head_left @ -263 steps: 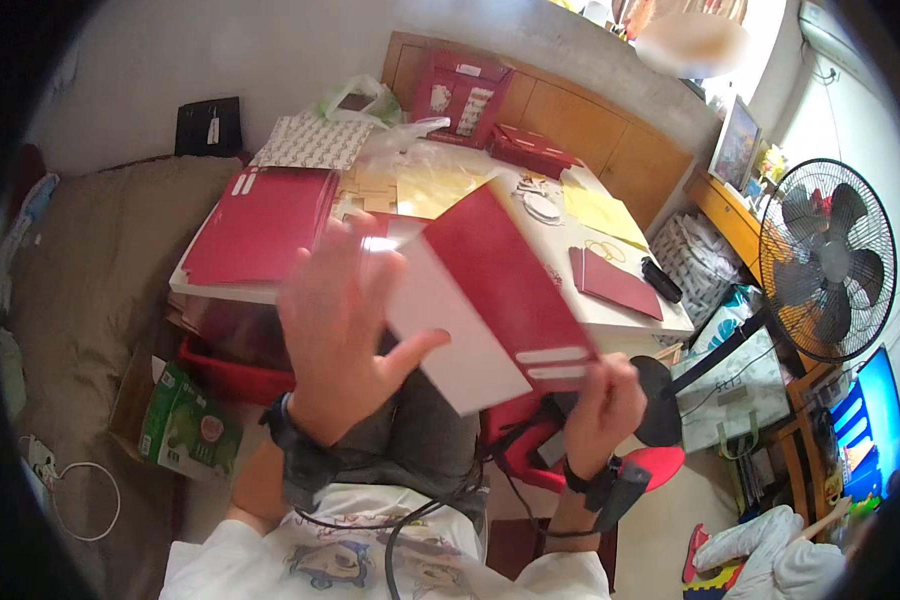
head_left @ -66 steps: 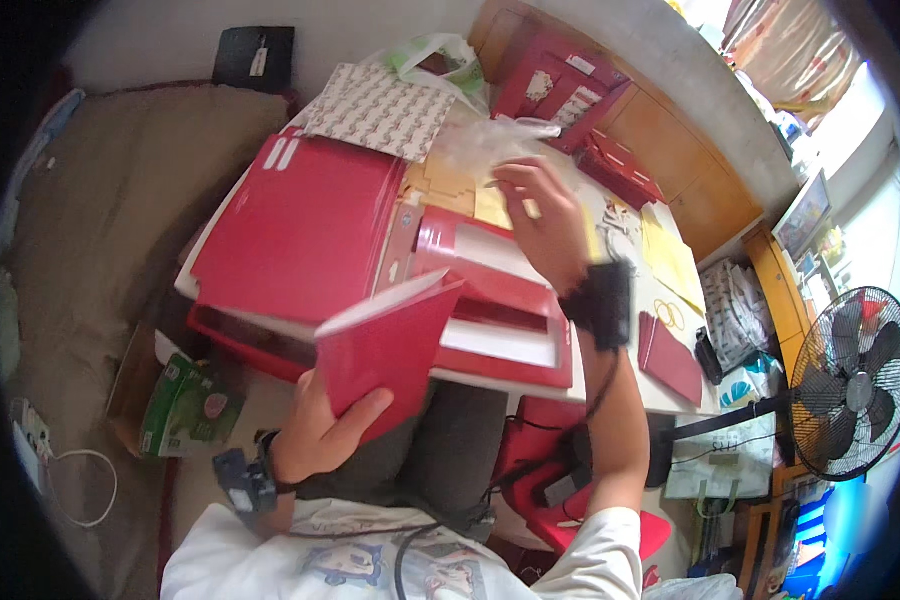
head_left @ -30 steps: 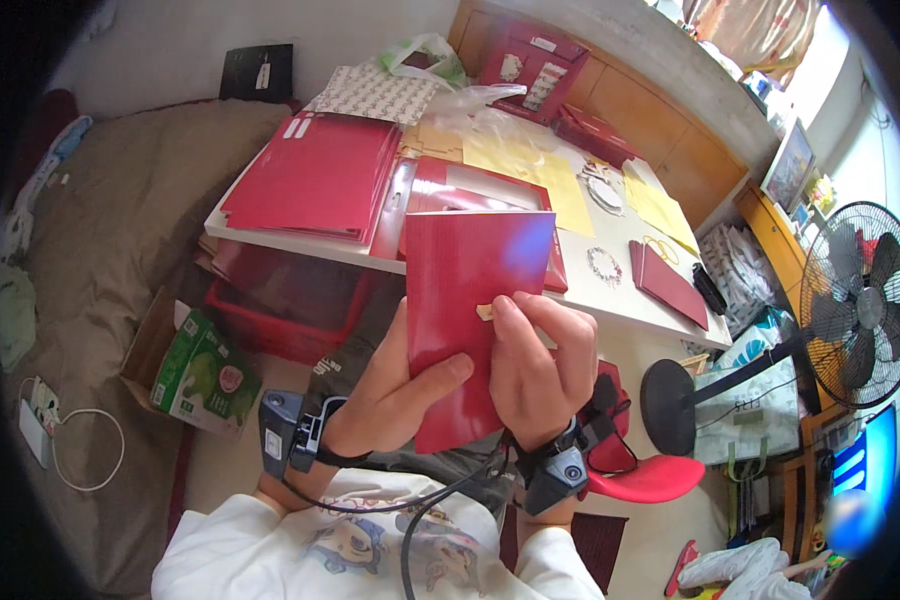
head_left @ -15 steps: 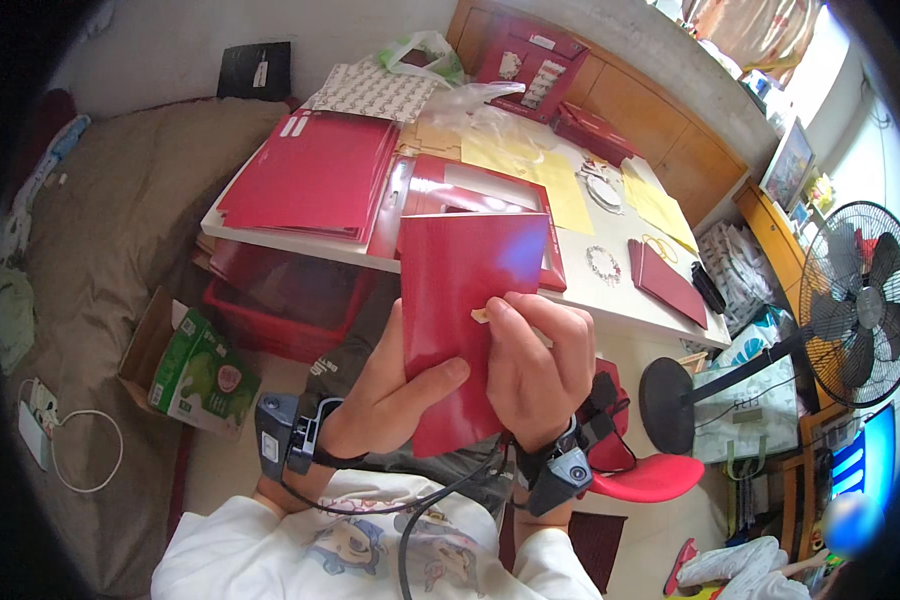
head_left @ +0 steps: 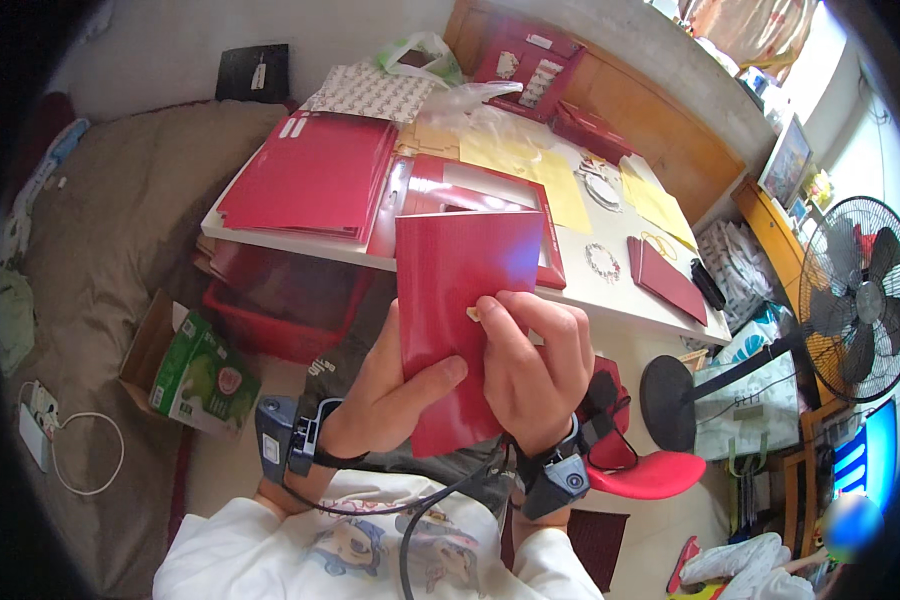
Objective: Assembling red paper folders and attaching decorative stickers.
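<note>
Fine Work at Close Hold

From where I stand, both of the person's hands are engaged on one item. The left hand [head_left: 385, 400] has its grip clamped on the red folder [head_left: 450, 260]: thumb across the front face, fingers behind. The folder stands nearly upright between the two grips, its upper edge extending beyond them.

The right hand [head_left: 540, 360] has its grip drawn together, fingertips on a small pale piece [head_left: 473, 313] at the folder's front face, above the left thumb. Whether the piece is stuck down or being lifted cannot be determined.

Change noted: two seconds ago the right hand was raised away over the worktop [head_left: 625, 225], and the left alone supported the folder at a tilt. In the last half second only a slight shift appears. In my judgement, support is now established and the work has narrowed to the pale piece.

Adjacent items: beyond the grips, a windowed red frame [head_left: 553, 245], partly hidden by the folder; beyond and left, a stack of red sheets [head_left: 310, 175]; beyond and right, a beaded bracelet [head_left: 602, 262], then a flat red packet [head_left: 665, 282].
</note>
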